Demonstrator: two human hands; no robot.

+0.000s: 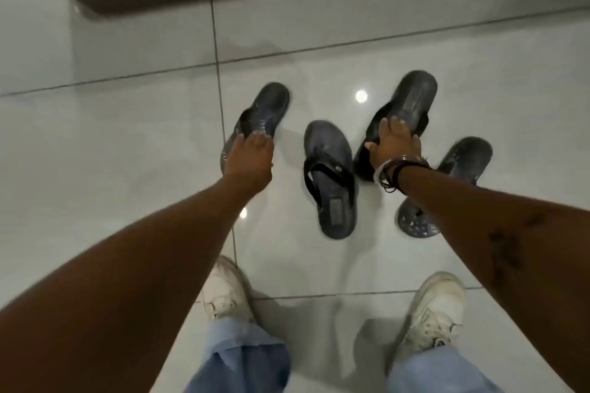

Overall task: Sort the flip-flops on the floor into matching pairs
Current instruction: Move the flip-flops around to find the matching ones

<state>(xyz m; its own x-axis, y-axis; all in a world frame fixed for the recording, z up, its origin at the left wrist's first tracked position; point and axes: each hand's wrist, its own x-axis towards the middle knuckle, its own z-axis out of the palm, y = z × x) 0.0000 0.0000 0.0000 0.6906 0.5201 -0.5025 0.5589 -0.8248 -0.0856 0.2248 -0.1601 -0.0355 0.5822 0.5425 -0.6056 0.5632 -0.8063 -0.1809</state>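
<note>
On the glossy pale grey tiled floor (134, 143) lie four dark rubber flip-flops. The right hand (394, 145) curls its fingers (396, 128) round the plain dark grey flip-flop (412, 99); a speckled one (466, 156) lies beside its wrist. The left hand (250, 158) pinches a speckled dark blue flip-flop (268, 108). Between both hands' fingers lies the black-strapped dark blue flip-flop (332, 182), untouched.

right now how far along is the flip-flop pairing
Nothing looks paired yet: four dark flip-flops lie scattered on the glossy white tiled floor. In hand: the left hand grips the leftmost speckled flip-flop, and the right hand grips the far dark plain flip-flop. Left: the blue-black strapped flip-flop in the middle and the speckled flip-flop under the right forearm lie untouched, unmatched.
</note>
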